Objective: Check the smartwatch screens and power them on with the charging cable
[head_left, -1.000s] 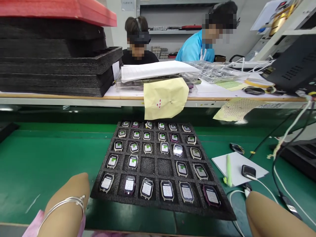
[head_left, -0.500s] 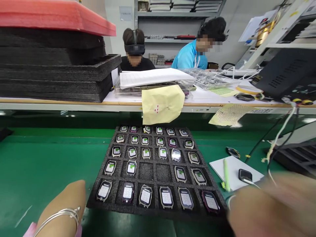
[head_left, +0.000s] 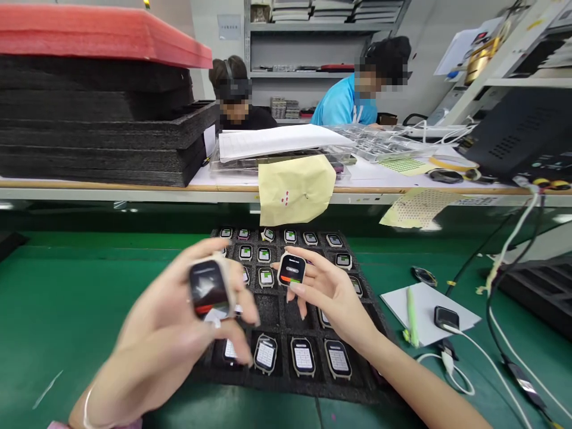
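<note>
Raised over the tray, my left hand [head_left: 179, 333] grips a smartwatch body [head_left: 208, 288] with a dark screen and a red bar, its fingers curled round it. My right hand [head_left: 330, 298] pinches a second watch body [head_left: 292, 270] by its edges, its screen lit with an orange button. Both hands hover above a black foam tray [head_left: 272, 307] on the green belt. The tray's pockets hold several watch bodies [head_left: 302, 357] with lit screens; two middle pockets are bare.
A white notepad [head_left: 424, 313] with a green pen [head_left: 412, 316] and a cabled watch [head_left: 447, 317] lies right of the tray. Cables trail at the right. Black foam trays [head_left: 102, 131] are stacked on the shelf behind, a yellow paper [head_left: 295, 187] hangs from its edge, and two people sit beyond.
Both hands have come up from the bottom edge into view over the tray, each now holding a watch body. The tray and the things on the belt have not moved.
</note>
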Demonstrator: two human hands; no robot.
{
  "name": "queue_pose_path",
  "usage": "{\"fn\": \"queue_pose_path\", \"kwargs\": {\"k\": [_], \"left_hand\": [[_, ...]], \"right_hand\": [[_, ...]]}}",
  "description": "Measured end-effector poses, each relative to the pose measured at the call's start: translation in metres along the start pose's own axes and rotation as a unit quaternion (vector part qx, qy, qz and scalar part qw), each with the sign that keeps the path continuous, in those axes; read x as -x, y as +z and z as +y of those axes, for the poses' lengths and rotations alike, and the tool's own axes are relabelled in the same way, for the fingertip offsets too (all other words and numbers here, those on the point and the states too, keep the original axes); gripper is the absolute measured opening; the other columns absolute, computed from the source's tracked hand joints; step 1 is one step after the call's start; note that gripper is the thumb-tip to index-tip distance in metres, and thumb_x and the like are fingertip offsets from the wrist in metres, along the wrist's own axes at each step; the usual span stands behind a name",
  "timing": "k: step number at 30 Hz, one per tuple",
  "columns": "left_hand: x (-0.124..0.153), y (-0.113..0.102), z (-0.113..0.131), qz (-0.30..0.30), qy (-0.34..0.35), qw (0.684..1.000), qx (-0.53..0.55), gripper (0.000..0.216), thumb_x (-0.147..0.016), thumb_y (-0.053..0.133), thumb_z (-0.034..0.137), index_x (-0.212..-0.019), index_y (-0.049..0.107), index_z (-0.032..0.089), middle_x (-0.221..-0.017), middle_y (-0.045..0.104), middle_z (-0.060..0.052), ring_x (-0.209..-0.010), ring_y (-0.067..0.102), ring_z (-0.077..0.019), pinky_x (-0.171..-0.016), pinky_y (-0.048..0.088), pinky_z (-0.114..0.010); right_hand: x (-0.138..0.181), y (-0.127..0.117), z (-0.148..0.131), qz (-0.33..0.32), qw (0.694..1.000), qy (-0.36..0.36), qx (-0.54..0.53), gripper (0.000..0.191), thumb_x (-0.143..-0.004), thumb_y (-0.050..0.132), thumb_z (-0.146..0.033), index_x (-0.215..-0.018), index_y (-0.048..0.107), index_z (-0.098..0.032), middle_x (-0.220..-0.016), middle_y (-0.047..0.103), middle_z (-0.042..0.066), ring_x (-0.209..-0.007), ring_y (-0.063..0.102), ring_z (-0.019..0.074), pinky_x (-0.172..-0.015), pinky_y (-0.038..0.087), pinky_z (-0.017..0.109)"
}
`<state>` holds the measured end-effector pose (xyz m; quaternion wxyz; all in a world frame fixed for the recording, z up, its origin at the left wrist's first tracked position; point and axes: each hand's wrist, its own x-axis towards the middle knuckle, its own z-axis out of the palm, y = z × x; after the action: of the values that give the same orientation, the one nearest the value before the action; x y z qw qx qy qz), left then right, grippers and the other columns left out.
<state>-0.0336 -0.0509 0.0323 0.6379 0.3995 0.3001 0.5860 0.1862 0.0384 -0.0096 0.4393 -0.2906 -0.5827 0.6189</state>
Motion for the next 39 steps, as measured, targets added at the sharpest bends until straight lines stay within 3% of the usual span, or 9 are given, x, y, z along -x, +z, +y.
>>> {"fn": "queue_pose_path", "kwargs": {"k": [3,5,9,14,19,25,28,33,39], "left_hand": [[-0.032,0.010,-0.016,-0.066,-0.100,0.993,0.022,0.044,-0.081,0.063,0.010,-0.121,0.052,0.022,-0.095,0.061,-0.005,-0.087,0.063,-0.0188,-0.068,0.057,-0.026],[-0.043,0.010,-0.032,-0.084,-0.123,0.989,0.011,0.041,-0.082,0.062,0.009,-0.121,0.051,0.020,-0.091,0.061,-0.005,-0.084,0.064,-0.0172,-0.070,0.057,-0.027],[-0.048,0.003,-0.053,-0.108,-0.102,0.989,-0.018,0.046,-0.080,0.063,0.007,-0.121,0.049,0.022,-0.095,0.060,-0.005,-0.090,0.063,-0.0188,-0.077,0.058,-0.034],[-0.046,0.002,-0.058,-0.141,-0.061,0.988,-0.017,0.051,-0.081,0.062,0.009,-0.126,0.045,0.025,-0.102,0.057,-0.006,-0.099,0.060,-0.0219,-0.084,0.055,-0.041],[-0.046,0.004,-0.059,-0.126,-0.061,0.990,-0.028,0.041,-0.089,0.054,0.017,-0.127,0.044,0.024,-0.101,0.058,-0.007,-0.096,0.061,-0.0203,-0.081,0.057,-0.039],[-0.049,0.004,-0.056,-0.111,-0.054,0.990,-0.064,0.032,-0.091,0.051,0.025,-0.123,0.050,0.021,-0.096,0.059,-0.007,-0.090,0.062,-0.0199,-0.073,0.059,-0.035],[-0.051,0.000,-0.058,-0.113,-0.041,0.991,-0.056,0.036,-0.088,0.055,0.022,-0.124,0.049,0.022,-0.097,0.059,-0.007,-0.091,0.061,-0.0201,-0.074,0.059,-0.036],[-0.052,-0.005,-0.061,-0.138,-0.031,0.990,-0.006,0.055,-0.078,0.065,0.015,-0.129,0.044,0.023,-0.103,0.058,-0.008,-0.095,0.061,-0.0230,-0.079,0.057,-0.040],[-0.050,-0.001,-0.058,-0.100,-0.033,0.994,-0.038,0.059,-0.079,0.065,0.012,-0.132,0.041,0.024,-0.102,0.059,-0.006,-0.093,0.062,-0.0207,-0.079,0.058,-0.037]], "right_hand": [[0.001,0.001,0.000,0.001,1.000,-0.010,-0.001,0.047,-0.082,0.062,-0.017,-0.127,0.051,-0.021,-0.092,0.065,0.007,-0.065,0.060,0.0160,-0.044,0.051,0.023],[0.001,0.001,0.002,0.002,1.000,-0.012,-0.001,0.046,-0.082,0.061,-0.016,-0.127,0.052,-0.020,-0.085,0.064,0.005,-0.063,0.059,0.0153,-0.044,0.050,0.022],[0.001,0.001,0.004,0.024,0.999,-0.025,0.032,0.039,-0.084,0.059,-0.019,-0.123,0.055,-0.020,-0.076,0.061,0.002,-0.057,0.056,0.0131,-0.043,0.047,0.021],[0.001,0.002,0.001,0.087,0.988,-0.046,0.117,0.025,-0.085,0.061,-0.027,-0.110,0.062,-0.019,-0.068,0.058,-0.001,-0.046,0.047,0.0090,-0.037,0.039,0.018],[0.002,0.000,0.000,0.089,0.986,-0.053,0.132,0.022,-0.086,0.062,-0.027,-0.107,0.064,-0.021,-0.074,0.063,0.001,-0.046,0.048,0.0080,-0.041,0.042,0.019],[0.006,-0.006,-0.003,0.012,0.997,-0.043,0.067,0.037,-0.087,0.062,-0.021,-0.124,0.057,-0.024,-0.077,0.064,0.003,-0.059,0.058,0.0133,-0.044,0.045,0.019],[0.007,-0.005,-0.004,-0.017,0.999,-0.036,0.027,0.047,-0.084,0.064,-0.016,-0.129,0.052,-0.024,-0.092,0.066,0.006,-0.070,0.063,0.0169,-0.049,0.050,0.022],[0.005,-0.003,-0.005,0.004,0.999,-0.035,0.029,0.048,-0.084,0.065,-0.014,-0.129,0.052,-0.023,-0.087,0.067,0.006,-0.068,0.062,0.0165,-0.049,0.051,0.022],[0.005,-0.005,-0.004,-0.003,1.000,-0.029,0.010,0.044,-0.084,0.063,-0.016,-0.126,0.054,-0.022,-0.093,0.067,0.008,-0.068,0.063,0.0185,-0.047,0.051,0.025]]}}
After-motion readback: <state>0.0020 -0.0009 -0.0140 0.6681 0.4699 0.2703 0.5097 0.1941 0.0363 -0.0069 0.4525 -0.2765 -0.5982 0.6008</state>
